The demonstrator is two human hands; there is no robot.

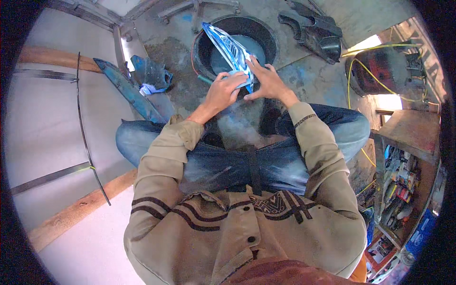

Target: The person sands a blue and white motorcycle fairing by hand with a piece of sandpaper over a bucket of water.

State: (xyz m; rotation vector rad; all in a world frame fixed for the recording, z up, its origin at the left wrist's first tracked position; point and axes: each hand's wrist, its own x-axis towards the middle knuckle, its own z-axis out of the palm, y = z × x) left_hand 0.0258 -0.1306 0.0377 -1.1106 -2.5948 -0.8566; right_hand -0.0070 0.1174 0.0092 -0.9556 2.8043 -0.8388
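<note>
A pointed, curved blue-and-white panel [230, 46], glossy and patterned, is held up at a slant in front of me. It looks like a vehicle body panel. Its tip points up and left over a round black basin [270, 39] that holds greyish liquid. My left hand [223, 92] is closed at the panel's lower left side, with a pale blue edge showing by its fingertips; whether that is part of the panel I cannot tell. On the other side my right hand [267, 81] grips the lower end, fingers along the panel and thumb near its bottom corner.
Black molded parts [317, 35] lie right of the basin. At left are a long blue panel [127, 89] and a dark blue piece [151, 75]. A red tank-like machine [377, 76] with a yellow hose [350, 83] stands at right, near a wooden cabinet [409, 130] filled with odds and ends.
</note>
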